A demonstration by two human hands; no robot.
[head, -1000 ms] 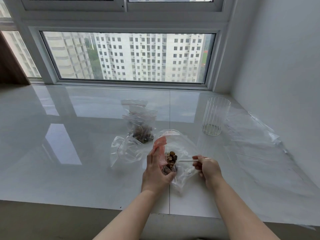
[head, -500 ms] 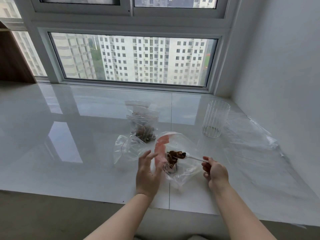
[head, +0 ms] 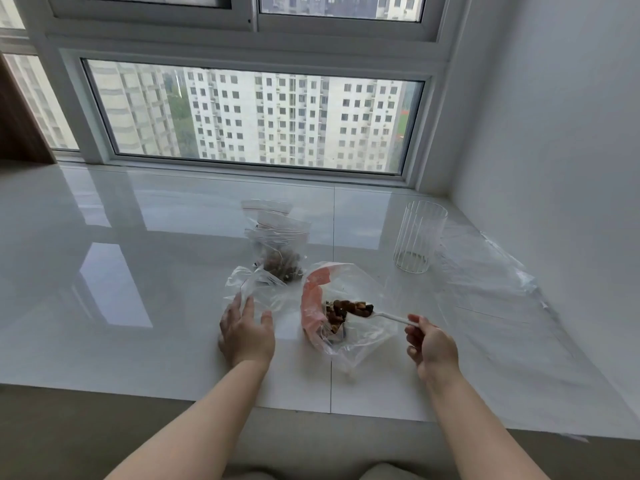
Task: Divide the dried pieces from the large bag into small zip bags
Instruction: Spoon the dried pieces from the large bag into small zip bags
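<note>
Reaching out on the left, the left hand (head: 246, 332) has flat, loose fingers and holds nothing. Its fingertips (head: 238, 304) touch the near edge of an empty small bag (head: 258, 289) that lies crumpled on the white sill (head: 138, 306). I cannot tell if the mouth of that bag is open.

Just behind it stands a small stack of other small bags (head: 278, 245), and the front one has brown pieces in it.

Next comes the big bag (head: 341, 306) with the pink strip, lying open between the two hands. Brown dried pieces (head: 335, 315) sit inside it.

A white spoon (head: 379, 315) is held over the big bag, full of pieces. Its long handle points right, to the right hand (head: 431, 344), which pinches the end of it.

So the empty bag lies to the left of the spoon, past the pink strip. I think the spoon must go left across the big bag, and the left hand, being nearer, should hold the little bag open. Pieces could fall off on the way.

Far right stand a clear glass (head: 419, 237) and a flat plastic sheet (head: 485, 278).
</note>
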